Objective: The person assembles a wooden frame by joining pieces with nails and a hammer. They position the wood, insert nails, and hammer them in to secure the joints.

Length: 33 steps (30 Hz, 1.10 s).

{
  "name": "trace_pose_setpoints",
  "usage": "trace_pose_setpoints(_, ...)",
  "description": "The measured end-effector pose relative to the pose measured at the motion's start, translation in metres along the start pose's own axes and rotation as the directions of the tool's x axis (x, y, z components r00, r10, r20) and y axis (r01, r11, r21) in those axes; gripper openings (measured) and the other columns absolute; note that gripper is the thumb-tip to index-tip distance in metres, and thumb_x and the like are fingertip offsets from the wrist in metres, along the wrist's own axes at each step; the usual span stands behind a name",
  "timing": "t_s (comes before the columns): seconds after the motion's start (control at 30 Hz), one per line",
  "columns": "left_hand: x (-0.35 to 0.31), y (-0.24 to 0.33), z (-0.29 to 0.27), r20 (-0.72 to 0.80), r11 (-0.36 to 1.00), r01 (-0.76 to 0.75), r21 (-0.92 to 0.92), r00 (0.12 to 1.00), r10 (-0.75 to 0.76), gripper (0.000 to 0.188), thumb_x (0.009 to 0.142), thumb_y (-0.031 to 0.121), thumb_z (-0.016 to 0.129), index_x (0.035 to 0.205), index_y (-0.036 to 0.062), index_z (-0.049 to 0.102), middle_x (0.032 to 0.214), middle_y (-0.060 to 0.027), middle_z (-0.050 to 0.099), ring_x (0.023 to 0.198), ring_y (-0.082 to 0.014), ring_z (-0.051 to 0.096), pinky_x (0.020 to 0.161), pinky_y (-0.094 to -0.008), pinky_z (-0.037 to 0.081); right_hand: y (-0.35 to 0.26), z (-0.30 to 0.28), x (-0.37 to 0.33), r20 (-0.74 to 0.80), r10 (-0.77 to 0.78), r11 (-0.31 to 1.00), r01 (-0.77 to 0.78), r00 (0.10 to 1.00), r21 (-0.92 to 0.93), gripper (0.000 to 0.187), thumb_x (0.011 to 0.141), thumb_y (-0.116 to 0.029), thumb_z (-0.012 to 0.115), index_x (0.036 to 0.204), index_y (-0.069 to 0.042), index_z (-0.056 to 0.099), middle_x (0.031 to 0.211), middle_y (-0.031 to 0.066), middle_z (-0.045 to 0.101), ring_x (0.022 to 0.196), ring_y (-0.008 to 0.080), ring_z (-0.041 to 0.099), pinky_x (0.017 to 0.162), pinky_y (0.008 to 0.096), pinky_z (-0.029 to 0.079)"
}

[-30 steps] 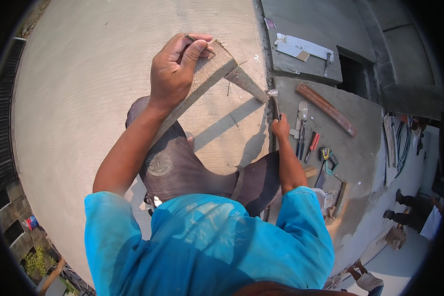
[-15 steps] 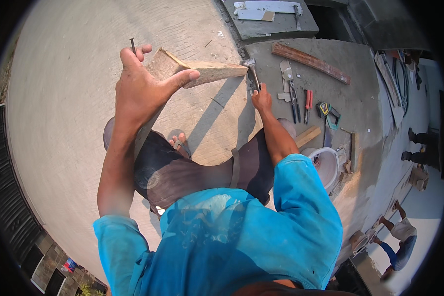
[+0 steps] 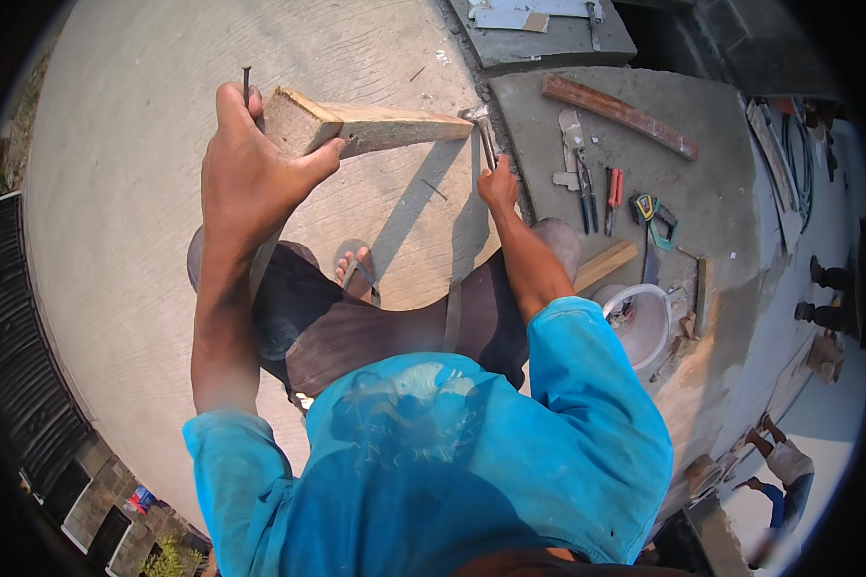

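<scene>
My L hand (image 3: 245, 178) is wrapped round the end of a wood beam (image 3: 298, 125), thumb at the corner, w/ a nail (image 3: 246, 85) held in the fingers, sticking up. 1 sec ago it lay across the beam end, pinched b/w thumb & finger. R hand (image 3: 497, 186) grips the hammer (image 3: 487, 139) as bef., head right by the far tip of the plank (image 3: 399, 125) angled off the beam end; can't tell if touching. Foot (image 3: 361, 269) w/ sandal now shows more b/w my legs; bucket (image 3: 635, 337) on my R is in view too, mostly hidden 1 sec ago. Black pliers (image 3: 584, 188), red-handled pliers (image 3: 614, 197) & saw (image 3: 654, 221) lie on the grey slab (image 3: 548, 154), same order as bef. Shirt (image 3: 404, 433) has a pale print, too faded to read.
</scene>
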State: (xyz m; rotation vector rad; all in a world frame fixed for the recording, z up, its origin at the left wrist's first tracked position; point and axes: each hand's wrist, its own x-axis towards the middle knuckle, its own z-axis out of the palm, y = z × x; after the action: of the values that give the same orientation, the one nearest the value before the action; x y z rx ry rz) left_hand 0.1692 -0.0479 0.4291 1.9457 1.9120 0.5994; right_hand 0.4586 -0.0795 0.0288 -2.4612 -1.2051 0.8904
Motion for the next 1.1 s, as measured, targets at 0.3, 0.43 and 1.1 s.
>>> trace_pose_setpoints(0.3, -0.012, 0.000, 0.020, 0.041, 0.994, -0.105, 0.021, 0.994, 0.104, 0.075, 0.066, 0.028, 0.091, 0.114, -0.0003, 0.041, 0.087, -0.0250, 0.067, 0.079, -0.0379, 0.073, 0.071, -0.0411, 0.057, -0.003, -0.008, 0.010, -0.144, 0.058, 0.998, -0.060, 0.988, -0.015, 0.046, 0.094, -0.024, 0.066, 0.137, -0.020, 0.050, 0.114, 0.0181, 0.071, 0.107, 0.0415, 0.068, 0.090, 0.0529, 0.052)
trace_pose_setpoints(0.43, -0.012, 0.014, 0.017, 0.101, 0.991, -0.075, 0.107, 0.993, 0.064, 0.073, 0.070, 0.031, 0.093, 0.112, 0.0042, 0.040, 0.099, -0.0260, 0.070, 0.091, -0.0388, 0.073, 0.080, -0.0430, 0.058, 0.004, -0.004, 0.006, -0.206, -0.053, 0.998, 0.046, 0.977, -0.042, 0.049, 0.093, -0.021, 0.068, 0.138, -0.020, 0.050, 0.117, 0.0156, 0.069, 0.108, 0.0396, 0.067, 0.090, 0.0525, 0.052)
trace_pose_setpoints(1.1, -0.009, 0.035, 0.000, -0.004, 0.982, -0.169, 0.089, 0.985, 0.170, 0.073, 0.068, 0.027, 0.094, 0.108, 0.0039, 0.038, 0.090, -0.0170, 0.059, 0.082, -0.0283, 0.067, 0.075, -0.0371, 0.055, -0.130, -0.163, -0.109, -0.090, -0.422, 0.651, 0.370, 0.902, 0.662, 0.047, 0.079, -0.034, 0.091, 0.097, -0.005, 0.059, 0.074, -0.0018, 0.059, 0.061, 0.0070, 0.052, 0.056, 0.0271, 0.045)
